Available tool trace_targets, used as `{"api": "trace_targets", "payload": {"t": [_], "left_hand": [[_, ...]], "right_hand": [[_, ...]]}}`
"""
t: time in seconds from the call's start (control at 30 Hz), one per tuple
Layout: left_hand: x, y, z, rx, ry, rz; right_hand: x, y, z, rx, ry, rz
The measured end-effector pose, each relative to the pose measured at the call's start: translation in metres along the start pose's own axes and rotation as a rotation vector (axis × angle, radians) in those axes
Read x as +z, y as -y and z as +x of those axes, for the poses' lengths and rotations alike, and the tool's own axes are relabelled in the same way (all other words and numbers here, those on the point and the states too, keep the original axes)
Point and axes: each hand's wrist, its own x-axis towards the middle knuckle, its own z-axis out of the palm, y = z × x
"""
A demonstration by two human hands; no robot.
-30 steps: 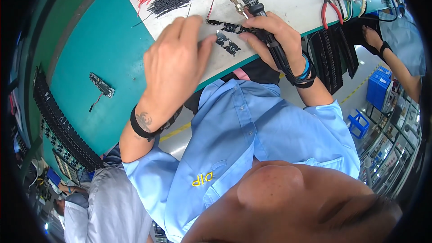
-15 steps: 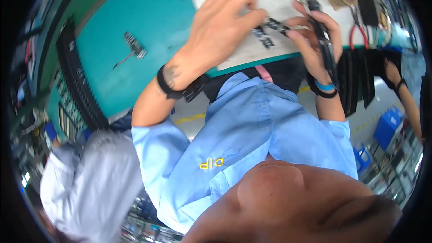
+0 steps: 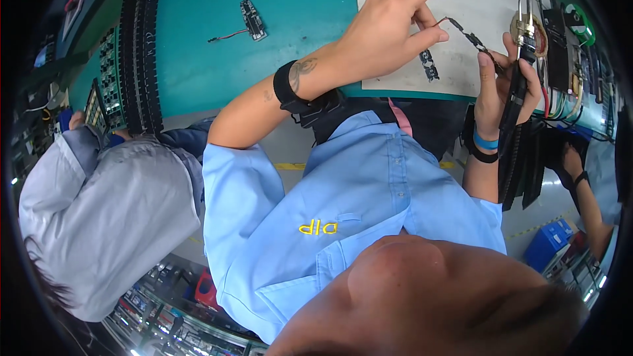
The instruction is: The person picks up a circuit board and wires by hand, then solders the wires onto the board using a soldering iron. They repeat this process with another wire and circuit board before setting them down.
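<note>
Wired connector (image 3: 476,41) is pinched between both hands.

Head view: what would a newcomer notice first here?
The left hand pinches a thin red wire over the white mat, top centre. Beside it, the right hand grips a black soldering iron. A small circuit board lies alone on the green table.

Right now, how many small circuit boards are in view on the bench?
3, perhaps more hidden. One circuit board with a red wire lies alone on the teal mat; one small board lies on the white sheet below the left hand; one held board is between both hands.
</note>
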Motion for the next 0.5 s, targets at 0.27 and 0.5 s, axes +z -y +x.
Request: {"api": "trace_targets", "payload": {"t": [0.27, 0.5], "left_hand": [[-0.063, -0.024, -0.061, -0.097, -0.131, 0.318], [-0.124, -0.009, -0.093, -0.578, -0.192, 1.316]], "right_hand": [[0.003, -0.008, -0.001, -0.019, -0.023, 0.014], [0.008, -0.021, -0.012, -0.008, -0.005, 0.061]]}}
